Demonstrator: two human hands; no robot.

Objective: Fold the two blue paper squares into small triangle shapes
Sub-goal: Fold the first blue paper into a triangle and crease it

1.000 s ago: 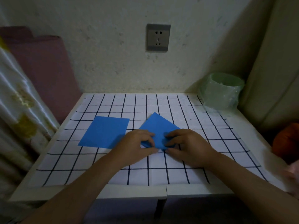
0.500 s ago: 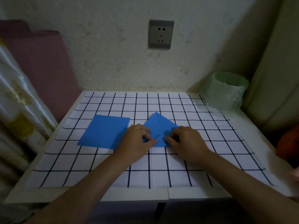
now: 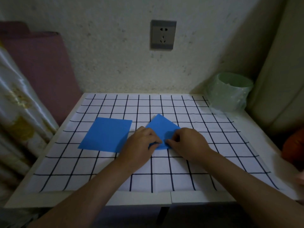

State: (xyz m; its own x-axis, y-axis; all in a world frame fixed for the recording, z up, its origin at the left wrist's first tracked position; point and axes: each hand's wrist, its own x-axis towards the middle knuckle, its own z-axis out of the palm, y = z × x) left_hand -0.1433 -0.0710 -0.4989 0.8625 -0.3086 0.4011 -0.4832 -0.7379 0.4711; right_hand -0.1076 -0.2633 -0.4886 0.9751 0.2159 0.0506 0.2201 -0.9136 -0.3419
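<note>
pinching folded blue paper [image 3: 162, 127] by its near corner, left hand [image 3: 141, 143] and right hand [image 3: 188, 142] both; looks flimsy, grab edges.

A grid-lined sheet [image 3: 164, 170] and green container [image 3: 228, 94] sit on the white table [image 3: 181, 197].

- You sit in the corner of a room in a home: a rough plaster wall [image 3: 115, 55] bears a grey power socket [image 3: 163, 35].
- Floral satin fabric [image 3: 19, 102] and a pink roll [image 3: 44, 71] stand at your left, a padded cream panel [image 3: 279, 79] at your right.
- A small white worktop [image 3: 49, 197] under a grid cloth [image 3: 164, 104] carries a bag-lined green bin [image 3: 230, 94].
</note>
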